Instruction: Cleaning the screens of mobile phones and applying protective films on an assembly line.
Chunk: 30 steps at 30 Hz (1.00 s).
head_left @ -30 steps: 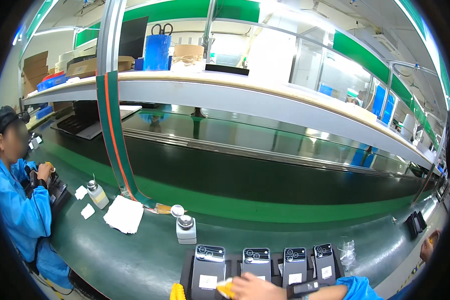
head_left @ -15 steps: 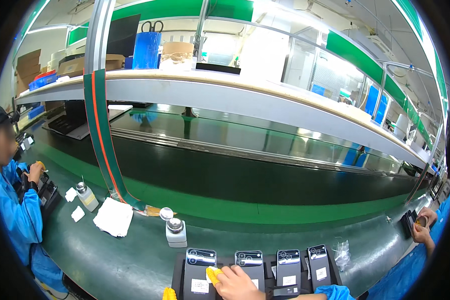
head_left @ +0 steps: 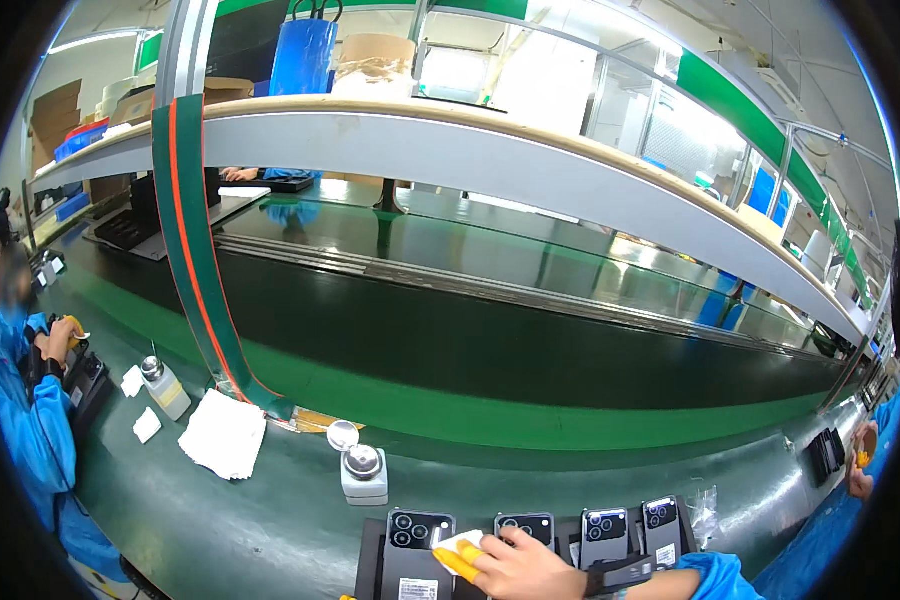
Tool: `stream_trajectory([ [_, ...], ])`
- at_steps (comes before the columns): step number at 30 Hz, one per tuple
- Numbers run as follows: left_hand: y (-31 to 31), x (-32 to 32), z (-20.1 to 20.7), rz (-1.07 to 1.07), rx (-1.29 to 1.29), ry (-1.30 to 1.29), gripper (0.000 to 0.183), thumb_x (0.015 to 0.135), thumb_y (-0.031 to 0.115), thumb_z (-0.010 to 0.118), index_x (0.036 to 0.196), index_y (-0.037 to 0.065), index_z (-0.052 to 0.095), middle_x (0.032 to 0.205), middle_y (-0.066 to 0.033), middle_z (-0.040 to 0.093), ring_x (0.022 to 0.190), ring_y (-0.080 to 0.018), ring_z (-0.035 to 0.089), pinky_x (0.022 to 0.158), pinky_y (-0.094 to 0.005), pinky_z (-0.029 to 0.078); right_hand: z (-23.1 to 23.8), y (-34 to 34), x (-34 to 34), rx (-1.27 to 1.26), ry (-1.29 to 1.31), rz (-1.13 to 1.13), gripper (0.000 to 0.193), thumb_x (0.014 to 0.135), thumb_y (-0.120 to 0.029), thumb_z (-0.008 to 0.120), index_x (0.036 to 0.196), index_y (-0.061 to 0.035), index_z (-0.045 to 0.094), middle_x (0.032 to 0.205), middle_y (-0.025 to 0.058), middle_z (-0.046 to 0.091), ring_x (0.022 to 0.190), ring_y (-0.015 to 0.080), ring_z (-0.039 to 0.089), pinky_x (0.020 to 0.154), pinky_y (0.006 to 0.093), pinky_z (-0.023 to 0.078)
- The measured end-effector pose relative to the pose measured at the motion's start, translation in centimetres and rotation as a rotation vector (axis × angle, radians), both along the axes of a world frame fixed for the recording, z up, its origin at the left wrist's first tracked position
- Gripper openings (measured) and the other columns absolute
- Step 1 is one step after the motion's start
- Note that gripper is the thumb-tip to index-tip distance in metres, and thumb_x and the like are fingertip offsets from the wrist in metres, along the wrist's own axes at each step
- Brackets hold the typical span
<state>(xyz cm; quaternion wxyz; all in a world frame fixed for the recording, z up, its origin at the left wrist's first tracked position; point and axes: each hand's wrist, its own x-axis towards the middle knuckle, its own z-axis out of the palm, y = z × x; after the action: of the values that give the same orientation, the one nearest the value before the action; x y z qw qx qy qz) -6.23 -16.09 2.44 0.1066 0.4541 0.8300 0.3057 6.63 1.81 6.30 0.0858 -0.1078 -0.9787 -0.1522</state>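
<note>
Several dark smartphones lie face down in a row in a black tray point(head_left: 371, 556) at the lower edge. They have camera bumps at the top and white labels. My right hand point(head_left: 525, 572), with yellow finger covers, pinches a folded white wipe point(head_left: 460, 542). The wipe sits by the upper right of the leftmost phone point(head_left: 417, 558), beside the second phone point(head_left: 538, 527). Whether it touches the glass I cannot tell. A black strap point(head_left: 620, 575) circles my right wrist. Only a sliver of yellow shows at the lower edge, apparently a covered finger of my left hand point(head_left: 347, 597).
A white pump bottle point(head_left: 364, 478) with its lid flipped up stands behind the tray. Left of it are a stack of white wipes point(head_left: 223, 435) and another bottle point(head_left: 166, 389). A clear plastic bag point(head_left: 705, 515) lies right. Co-workers in blue sit at both sides.
My right hand with the wipe has shifted up and right toward the phone's camera end. The view has turned slightly, and less of the left hand's yellow finger cover shows.
</note>
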Motion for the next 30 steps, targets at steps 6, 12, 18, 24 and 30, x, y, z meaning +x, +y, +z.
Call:
stream_trajectory([
  [6, 0.4, -0.1, 0.0, -0.026, 0.019, -0.003, 0.087, 0.070, 0.031, 0.076, 0.138, -0.001, 0.032, 0.135, -0.0241, 0.041, 0.121, -0.0403, 0.043, 0.101, -0.0422, 0.037, -5.9, 2.1, 0.5, -0.033, 0.030, 0.096, 0.022, 0.079, -0.014, 0.053, 0.096, -0.0028, 0.061, 0.093, 0.0029, 0.049, 0.102, 0.0179, 0.050, 0.085, 0.0316, 0.045],
  [12, 0.4, -0.1, 0.3, 0.007, -0.021, -0.030, 0.086, 0.071, 0.030, 0.076, 0.138, -0.002, 0.031, 0.136, -0.0251, 0.039, 0.123, -0.0404, 0.040, 0.103, -0.0417, 0.035, -0.1, 0.3, -1.2, -0.054, 0.041, 0.022, 0.044, 0.082, -0.018, 0.048, 0.123, -0.0043, 0.053, 0.105, 0.0023, 0.053, 0.097, 0.0143, 0.050, 0.082, 0.0300, 0.038],
  [18, 1.2, -0.5, 0.6, -0.063, -0.003, -0.074, 0.086, 0.072, 0.030, 0.075, 0.137, -0.004, 0.030, 0.136, -0.0260, 0.038, 0.125, -0.0405, 0.038, 0.105, -0.0415, 0.033, 0.3, -0.4, -2.1, -0.076, 0.035, -0.006, 0.044, 0.081, -0.017, 0.049, 0.122, -0.0013, 0.053, 0.111, 0.0044, 0.054, 0.096, 0.0138, 0.051, 0.080, 0.0292, 0.038],
  [24, 1.4, -0.7, 1.2, -0.110, 0.019, -0.068, 0.086, 0.072, 0.030, 0.075, 0.137, -0.004, 0.031, 0.136, -0.0259, 0.038, 0.124, -0.0405, 0.039, 0.104, -0.0415, 0.034, 1.7, -0.8, -0.1, -0.073, 0.006, -0.103, 0.043, 0.080, -0.017, 0.049, 0.121, -0.0052, 0.055, 0.104, 0.0016, 0.054, 0.095, 0.0144, 0.050, 0.081, 0.0302, 0.036],
  [30, 1.1, -0.5, 0.9, -0.068, -0.006, -0.074, 0.085, 0.072, 0.030, 0.075, 0.137, -0.004, 0.031, 0.136, -0.0258, 0.038, 0.124, -0.0404, 0.039, 0.104, -0.0414, 0.035, 2.4, 1.2, -1.5, -0.117, 0.187, -0.011, 0.046, 0.079, -0.015, 0.050, 0.123, -0.0067, 0.055, 0.098, 0.0033, 0.053, 0.088, 0.0161, 0.049, 0.080, 0.0316, 0.037],
])
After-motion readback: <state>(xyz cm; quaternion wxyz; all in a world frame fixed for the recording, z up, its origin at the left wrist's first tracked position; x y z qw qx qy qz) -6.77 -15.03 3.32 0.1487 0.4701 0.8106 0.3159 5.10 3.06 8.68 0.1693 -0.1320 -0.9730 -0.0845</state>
